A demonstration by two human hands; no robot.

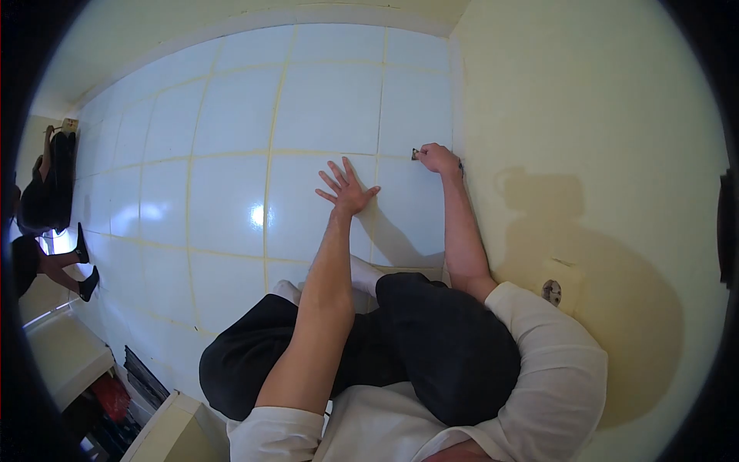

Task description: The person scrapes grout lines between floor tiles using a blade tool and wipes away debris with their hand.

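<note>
At one o'clock a dark piece (415, 154) is pinched by the right hand (441, 159), left hand (352, 199) splayed wide, twelve's thin seam (380, 100) apparently bare, yellow seams (268, 192) left at ten.

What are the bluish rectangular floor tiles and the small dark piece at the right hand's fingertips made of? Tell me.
The bluish rectangular floor tiles: probably glazed ceramic, glossy, since they reflect bright highlights. The small dark piece: material and finish unclear, too small to tell.
</note>
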